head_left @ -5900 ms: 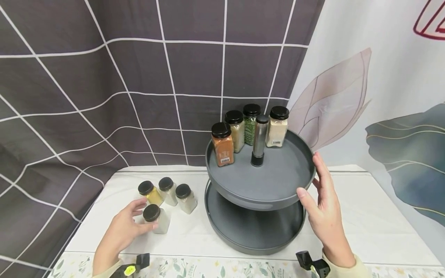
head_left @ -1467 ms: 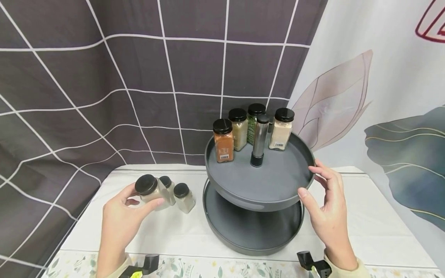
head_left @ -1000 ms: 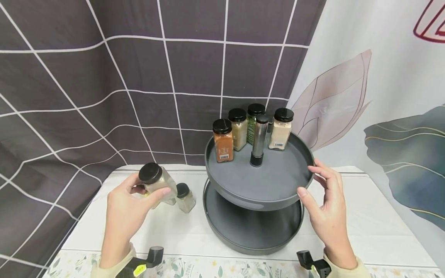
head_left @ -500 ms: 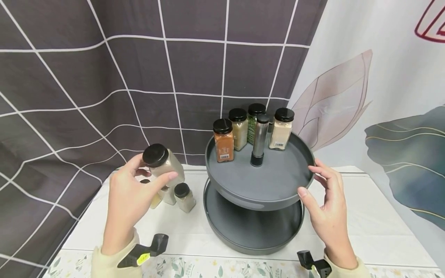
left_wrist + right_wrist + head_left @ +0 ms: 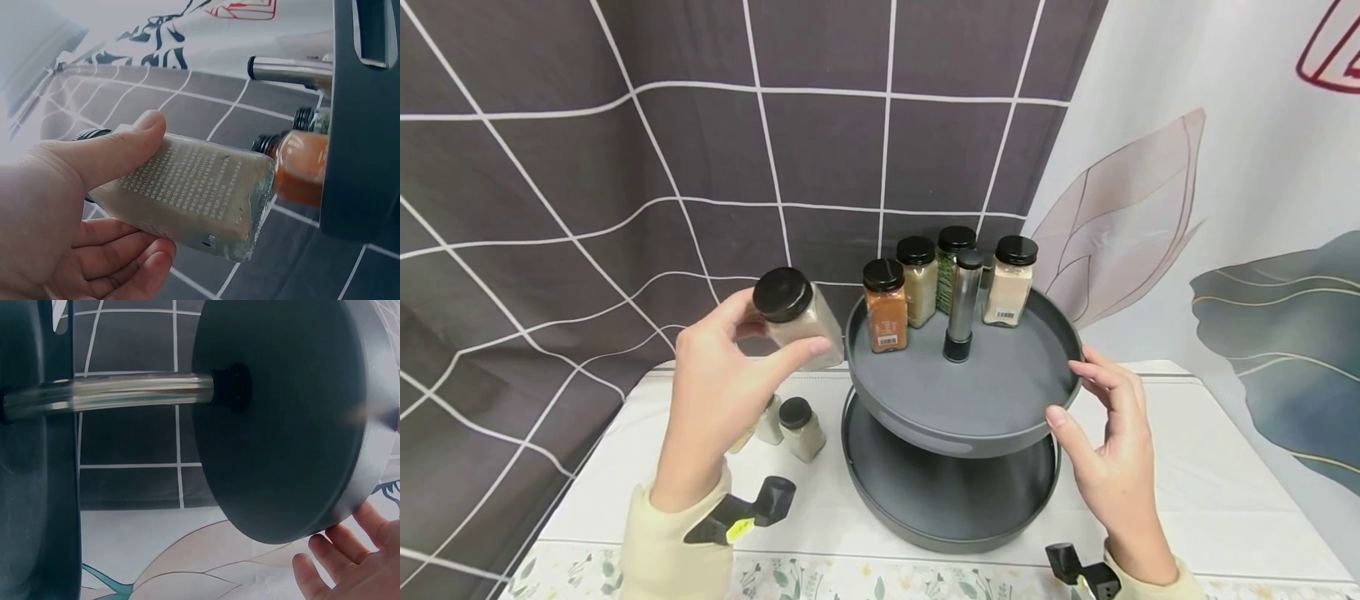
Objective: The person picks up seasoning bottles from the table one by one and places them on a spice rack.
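In the head view my left hand (image 5: pixel 718 379) holds a square glass spice jar (image 5: pixel 808 325) between thumb and fingers, tilted, with its black lid toward the palm. Pale beige-grey powder fills it, and printed text shows on its side in the left wrist view. The jar is raised beside the left rim of the upper tray (image 5: pixel 970 404) of a dark grey two-tier rack. My right hand (image 5: pixel 1112 442) touches that tray's right rim with relaxed fingers. On the tray stand an orange spice jar (image 5: pixel 887 321), a tan one (image 5: pixel 921 292), a green one (image 5: pixel 946 279) and a cream one (image 5: pixel 1006 292).
A metal post (image 5: pixel 962 308) rises from the upper tray's middle. Below is the lower tray (image 5: pixel 951 500). On the white table (image 5: pixel 775 517) several small black-lidded jars stand to the left, including a pale one (image 5: pixel 803 437); my left arm partly hides others. Dark gridded cloth (image 5: pixel 820 150) hangs behind.
My left hand has lifted the spice jar off the table and carried it up and right toward the upper tray. The jars on that tray have shifted slightly. My right hand stays at the rim.
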Tool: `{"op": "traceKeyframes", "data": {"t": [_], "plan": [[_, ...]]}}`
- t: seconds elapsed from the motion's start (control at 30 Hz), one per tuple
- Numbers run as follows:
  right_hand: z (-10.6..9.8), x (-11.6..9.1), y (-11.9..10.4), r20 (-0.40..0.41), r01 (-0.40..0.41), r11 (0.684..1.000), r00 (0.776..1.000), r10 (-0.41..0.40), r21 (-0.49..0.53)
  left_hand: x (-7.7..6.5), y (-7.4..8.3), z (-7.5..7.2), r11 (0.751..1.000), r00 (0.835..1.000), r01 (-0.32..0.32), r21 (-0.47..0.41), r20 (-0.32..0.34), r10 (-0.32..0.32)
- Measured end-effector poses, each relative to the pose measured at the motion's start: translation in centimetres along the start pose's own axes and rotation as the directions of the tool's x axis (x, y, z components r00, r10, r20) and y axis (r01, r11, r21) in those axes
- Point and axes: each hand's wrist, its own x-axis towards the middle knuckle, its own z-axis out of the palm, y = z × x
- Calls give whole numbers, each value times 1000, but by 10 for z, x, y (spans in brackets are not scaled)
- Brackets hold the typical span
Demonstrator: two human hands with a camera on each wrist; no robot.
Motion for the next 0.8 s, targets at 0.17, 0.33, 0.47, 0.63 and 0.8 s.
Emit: {"op": "traceKeyframes", "data": {"t": [0.17, 0.33, 0.47, 0.63, 0.8], "plan": [[-1, -1, 1, 0, -4, 1000, 1000, 4, 2, 7, 6, 11, 999, 998, -44, -13, 40, 45], [0, -1, 1, 4, -3, 1000, 1000, 3, -4, 11, 10, 21, 998, 996, -61, -16, 71, 62], [0, -1, 0, 6, -2, 1000, 1000, 2, -3, 14, 15, 27, 998, 993, -57, -5, 104, 57], [-1, -1, 0, 5, 0, 1000, 1000, 0, -3, 15, 21, 35, 998, 989, -65, 4, 137, 64], [-1, -1, 1, 5, 2, 1000, 1000, -2, 2, 14, 22, 43, 998, 985, -63, -10, 158, 64]]}}
